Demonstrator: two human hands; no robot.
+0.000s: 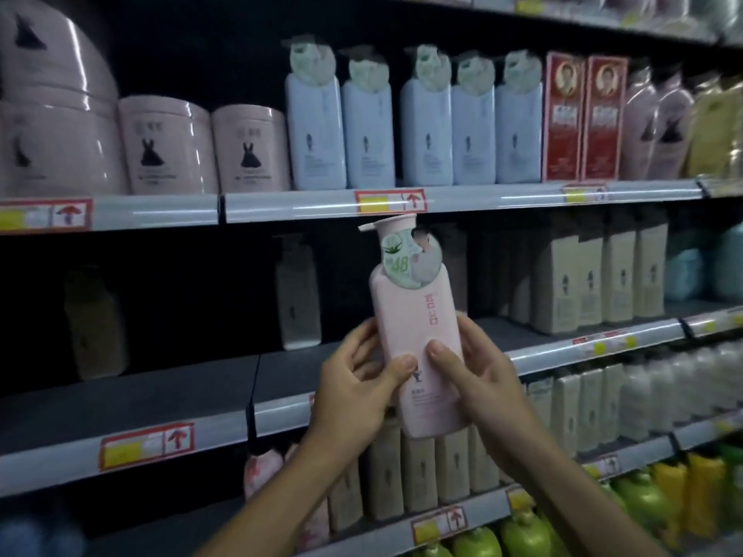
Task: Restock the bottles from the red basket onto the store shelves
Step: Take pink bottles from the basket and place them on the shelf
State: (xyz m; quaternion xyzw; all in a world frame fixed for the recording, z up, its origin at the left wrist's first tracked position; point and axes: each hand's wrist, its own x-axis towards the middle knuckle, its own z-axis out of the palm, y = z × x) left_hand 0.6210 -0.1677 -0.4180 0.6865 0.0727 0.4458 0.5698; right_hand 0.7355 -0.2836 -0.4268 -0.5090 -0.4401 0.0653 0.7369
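Note:
A pink pump bottle (418, 315) with a round green neck tag is held upright in front of the middle shelf (169, 400). My left hand (354, 391) grips its lower left side, thumb across the front. My right hand (474, 371) grips the lower right side, thumb also on the front. The bottle's base sits level with the shelf's front rail. The red basket is out of view.
The upper shelf (321, 203) carries pink tubs, blue pump bottles (345, 130) and red boxes. Behind the held bottle stand a few dim bottles (299, 295) and beige boxes (599, 275). Lower shelves hold beige bottles and green and yellow bottles (522, 532).

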